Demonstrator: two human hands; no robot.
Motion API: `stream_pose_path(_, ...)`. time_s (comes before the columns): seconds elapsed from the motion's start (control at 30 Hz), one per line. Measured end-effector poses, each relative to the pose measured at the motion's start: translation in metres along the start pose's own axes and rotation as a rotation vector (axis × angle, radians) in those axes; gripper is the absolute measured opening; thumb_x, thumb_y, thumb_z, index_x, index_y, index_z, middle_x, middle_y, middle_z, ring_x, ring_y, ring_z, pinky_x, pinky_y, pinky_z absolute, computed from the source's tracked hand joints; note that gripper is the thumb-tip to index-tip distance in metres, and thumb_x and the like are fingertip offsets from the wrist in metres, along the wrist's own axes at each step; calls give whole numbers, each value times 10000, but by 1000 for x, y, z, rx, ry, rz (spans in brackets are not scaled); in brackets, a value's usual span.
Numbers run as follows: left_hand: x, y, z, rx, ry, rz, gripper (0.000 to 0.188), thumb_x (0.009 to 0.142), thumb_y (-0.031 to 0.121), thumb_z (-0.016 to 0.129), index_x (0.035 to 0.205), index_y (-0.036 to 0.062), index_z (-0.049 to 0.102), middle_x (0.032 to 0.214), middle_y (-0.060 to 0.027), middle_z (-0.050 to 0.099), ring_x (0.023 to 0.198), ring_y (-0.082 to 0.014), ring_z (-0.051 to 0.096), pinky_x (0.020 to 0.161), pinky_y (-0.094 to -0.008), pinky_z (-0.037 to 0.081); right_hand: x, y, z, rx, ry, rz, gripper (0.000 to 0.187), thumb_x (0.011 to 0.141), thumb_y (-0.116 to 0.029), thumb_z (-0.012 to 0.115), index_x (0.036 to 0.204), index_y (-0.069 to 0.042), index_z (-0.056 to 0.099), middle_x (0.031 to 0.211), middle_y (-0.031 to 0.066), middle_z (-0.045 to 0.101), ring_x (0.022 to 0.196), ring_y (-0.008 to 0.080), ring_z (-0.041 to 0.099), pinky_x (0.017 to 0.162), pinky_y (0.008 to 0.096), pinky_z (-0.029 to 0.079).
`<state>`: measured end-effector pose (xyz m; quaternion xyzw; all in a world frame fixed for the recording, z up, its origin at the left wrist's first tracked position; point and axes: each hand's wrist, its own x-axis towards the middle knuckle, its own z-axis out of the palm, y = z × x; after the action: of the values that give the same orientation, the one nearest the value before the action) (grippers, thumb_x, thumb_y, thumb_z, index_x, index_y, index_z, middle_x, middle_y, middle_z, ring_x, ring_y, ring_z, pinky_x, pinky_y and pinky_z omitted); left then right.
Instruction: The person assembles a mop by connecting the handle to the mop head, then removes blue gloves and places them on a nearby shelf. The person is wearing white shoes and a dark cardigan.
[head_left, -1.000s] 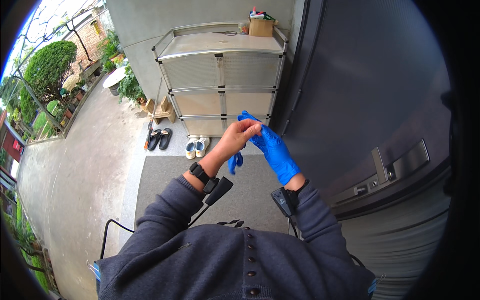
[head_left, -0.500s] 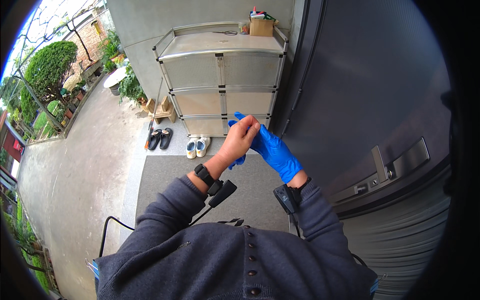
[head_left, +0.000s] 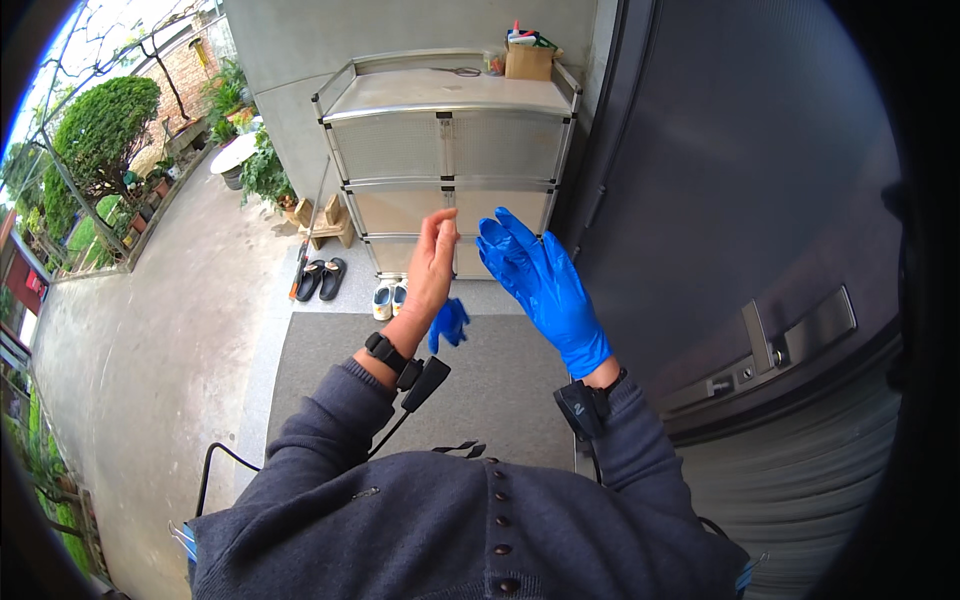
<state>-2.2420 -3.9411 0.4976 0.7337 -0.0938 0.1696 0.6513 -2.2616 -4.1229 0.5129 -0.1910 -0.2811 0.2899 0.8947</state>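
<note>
My bare left hand [head_left: 430, 268] is raised in front of me, its upper fingertips pointing forward. A loose, crumpled blue glove [head_left: 449, 325] hangs beneath it near the wrist. The lower fingers that seem to grip this glove are mostly hidden behind the hand. To the right, my right hand [head_left: 553, 300] wears a blue disposable glove [head_left: 560, 310] that reaches the wrist. Its fingers are spread and hold nothing. A small gap separates the two hands.
Ahead stands a metal-framed cabinet [head_left: 400, 150] with a cardboard box [head_left: 528, 62] and scissors [head_left: 462, 72] on top. White shoes [head_left: 382, 300] and black slippers [head_left: 322, 280] sit by a grey mat [head_left: 330, 370]. A dark door [head_left: 740, 180] with a metal handle [head_left: 760, 335] rises at right.
My left hand has let go of the right glove's fingers and moved left, the loose glove going with it. My right hand's gloved fingers have spread apart.
</note>
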Motion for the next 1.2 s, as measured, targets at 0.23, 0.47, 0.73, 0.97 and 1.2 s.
stream_pose_path(0.23, 8, 0, 20, -68, -196, 68, 406, 1014, 399, 432, 1247, 91, 555, 967, -38, 606, 911, -138, 544, 887, -282, 429, 4, 18, -18, -310, 232, 24, 547, 1055, -372, 301, 1502, -62, 251, 1515, 94, 339, 1393, 208, 337, 1169, 344, 250)
stream_pose_path(0.47, 24, -11, 42, 241, -20, 194, 444, 998, 408, 494, 887, -7, 607, 676, -85, 572, 641, -145, 521, 609, -329, 445, 10, 16, -45, -343, 351, 126, 513, 1052, -344, 331, 1488, -76, 289, 1486, 104, 370, 1379, 212, 353, 1152, 343, 279)
stream_pose_path(0.73, 85, -36, 25, 457, 233, 117, 584, 985, 487, 428, 783, -30, 610, 702, -269, 597, 714, -459, 599, 633, -496, 450, 9, 14, -26, 1940, 55, 146, 547, 1057, -292, 284, 1518, -35, 138, 1563, 113, 218, 1445, 208, 217, 1201, 351, 172)
stream_pose_path(0.97, 92, -25, 47, 484, 175, 73, 561, 987, 469, 440, 792, -25, 623, 687, -259, 600, 677, -447, 596, 640, -485, 460, 4, -10, -11, 1867, -128, 212, 581, 1051, -378, 259, 1532, -82, 121, 1584, 82, 177, 1465, 212, 161, 1200, 390, 107)
stream_pose_path(1.2, 43, -4, 51, -236, -400, -469, 538, 981, 560, 414, 1142, 85, 607, 946, 0, 623, 526, -97, 353, 476, -252, 315, -9, -46, -9, 2244, -321, 145, 550, 1055, -378, 245, 1540, -140, 144, 1600, 43, 142, 1475, 217, 141, 1194, 419, 104)
